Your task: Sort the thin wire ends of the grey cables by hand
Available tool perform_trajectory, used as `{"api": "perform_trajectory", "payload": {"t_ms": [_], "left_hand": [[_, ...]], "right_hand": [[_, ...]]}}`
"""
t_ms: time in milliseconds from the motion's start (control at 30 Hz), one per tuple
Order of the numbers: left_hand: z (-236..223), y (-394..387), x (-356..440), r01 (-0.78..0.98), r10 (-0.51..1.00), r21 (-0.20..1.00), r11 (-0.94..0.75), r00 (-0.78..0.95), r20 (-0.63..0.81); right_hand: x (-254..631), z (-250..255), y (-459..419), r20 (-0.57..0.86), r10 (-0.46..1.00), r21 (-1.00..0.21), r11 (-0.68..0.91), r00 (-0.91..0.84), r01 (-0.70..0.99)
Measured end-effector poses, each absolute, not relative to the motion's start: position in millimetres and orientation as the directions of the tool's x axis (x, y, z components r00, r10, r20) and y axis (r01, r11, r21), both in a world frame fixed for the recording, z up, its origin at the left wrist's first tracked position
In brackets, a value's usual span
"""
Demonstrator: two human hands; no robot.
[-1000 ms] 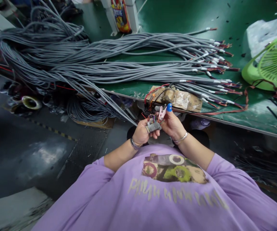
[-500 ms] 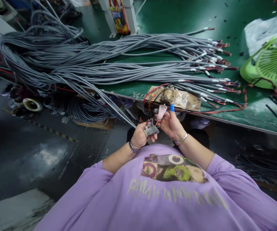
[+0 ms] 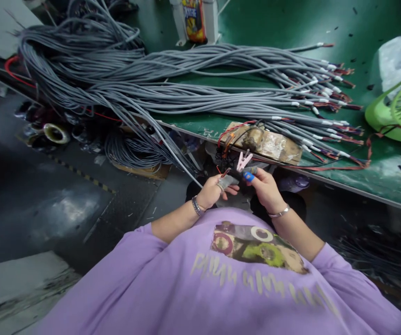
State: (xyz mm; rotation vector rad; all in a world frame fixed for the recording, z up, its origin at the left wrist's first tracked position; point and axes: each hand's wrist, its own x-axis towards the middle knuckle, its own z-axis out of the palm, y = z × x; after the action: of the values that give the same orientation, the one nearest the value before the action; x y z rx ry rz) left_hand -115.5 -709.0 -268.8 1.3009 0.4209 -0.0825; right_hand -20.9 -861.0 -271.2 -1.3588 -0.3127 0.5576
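Standing or sitting at a green-topped table point(image 3: 273, 21), a person in a lilac top holds both hands low before its near edge. The left hand point(image 3: 211, 192) is closed around a slim, round, grey-jacketed cable point(image 3: 194, 178), which slopes down to it from a large looped bundle of grey cables point(image 3: 116, 70) on the table; thin coloured wires point(image 3: 225, 172) poke up past its fingers. The right hand point(image 3: 263, 188), thumb wrapped in blue, has its fingers drawn close together beside a small dark piece point(image 3: 236, 176); blur hides whether they grip it. A pale pink plastic clothespin point(image 3: 244, 159) stands just beyond, near a brown, patched, block-shaped piece point(image 3: 270, 143) at the table's edge. The cable's end is probably light, with a springy, smooth jacket and a slight drag from its long run; the wires look soft and easily bent, so the jacket just behind them seems the best place to hold.
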Motion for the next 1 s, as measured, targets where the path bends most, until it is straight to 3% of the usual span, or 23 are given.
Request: {"api": "perform_trajectory", "payload": {"t_ms": [100,233,433,500,633,800,867,1000], "left_hand": [[-270,-711,-119,0.321,0.140,0.935,0.150,0.929,-0.341],[-269,-711,-123,0.336,0.047,0.942,-0.001,0.941,-0.336],[-262,-712,-130,0.111,0.280,0.989,-0.095,0.957,-0.080],[-261,-711,-130,0.110,0.283,0.987,-0.120,0.957,-0.072],[-259,-708,-126,0.224,0.106,0.967,-0.123,0.971,-0.212],[-253,-705,-126,0.297,-0.138,0.920,-0.257,0.931,-0.339],[-253,-705,-128,0.260,-0.089,0.928,-0.267,0.952,-0.293],[-257,-710,-130,0.154,0.198,0.963,-0.222,0.974,-0.110]], "right_hand": [[-33,-268,-859,-0.042,0.644,-0.987,0.092,0.763,-0.132],[-42,-266,-853,-0.048,0.655,-0.989,0.076,0.754,-0.130],[-38,-268,-852,-0.034,0.613,-0.979,0.138,0.789,-0.149],[-37,-267,-854,-0.028,0.632,-0.969,0.172,0.774,-0.176],[-38,-262,-856,-0.040,0.713,-0.958,0.171,0.700,-0.228],[-35,-262,-856,-0.057,0.716,-0.980,0.091,0.696,-0.174],[-33,-263,-855,-0.073,0.683,-0.975,0.104,0.727,-0.196],[-31,-263,-852,-0.108,0.588,-0.973,0.104,0.801,-0.207]]}}
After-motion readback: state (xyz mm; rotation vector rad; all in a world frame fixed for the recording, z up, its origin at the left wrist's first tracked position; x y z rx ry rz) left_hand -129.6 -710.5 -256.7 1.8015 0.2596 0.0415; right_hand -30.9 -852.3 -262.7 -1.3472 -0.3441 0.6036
